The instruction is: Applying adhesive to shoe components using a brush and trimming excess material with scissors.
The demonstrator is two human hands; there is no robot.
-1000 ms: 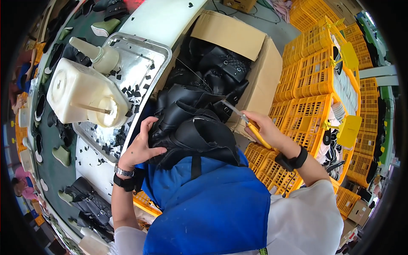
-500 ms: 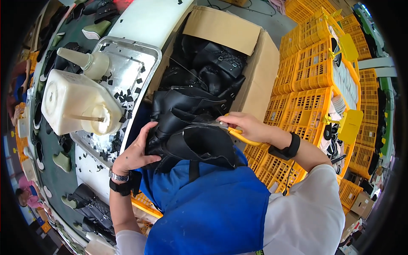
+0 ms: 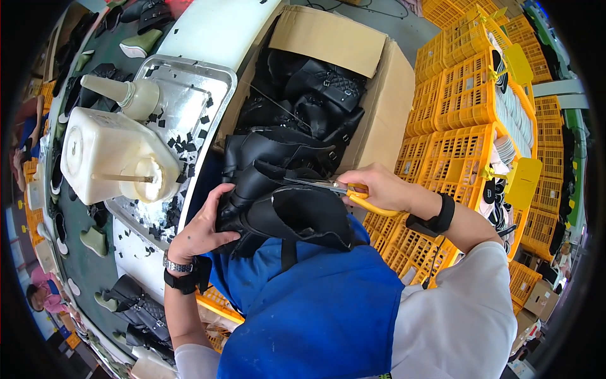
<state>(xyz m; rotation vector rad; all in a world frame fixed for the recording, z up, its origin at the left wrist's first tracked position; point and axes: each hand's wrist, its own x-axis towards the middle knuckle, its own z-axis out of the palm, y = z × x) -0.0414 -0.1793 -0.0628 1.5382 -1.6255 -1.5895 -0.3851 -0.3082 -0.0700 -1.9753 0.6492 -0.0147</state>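
Black leather boot uppers (image 3: 297, 215) lie bunched over my lap, one with its wide shaft opening toward me. My left hand (image 3: 205, 226) is wrapped round their left end, thumb below and fingers above. In my right hand (image 3: 377, 188) is a pair of scissors (image 3: 361, 197) with yellow handles. Its metal blades point left, just above the rim of the nearest shaft. Whether the blades touch the leather I cannot tell. Beyond, more black boot uppers (image 3: 325, 85) with buckles fill an open cardboard box (image 3: 328, 38).
At left, a metal tray (image 3: 230, 79) carries a white plastic jug (image 3: 104, 151) with a stick in it, a nozzle bottle (image 3: 139, 98) and black scraps. Past it runs a green conveyor (image 3: 79, 211) with shoe parts. Yellow crates (image 3: 464, 95) stand stacked on the right.
My right hand and the scissors have shifted slightly right and up, so more of the blades shows. My left hand stays in place on the boot uppers.
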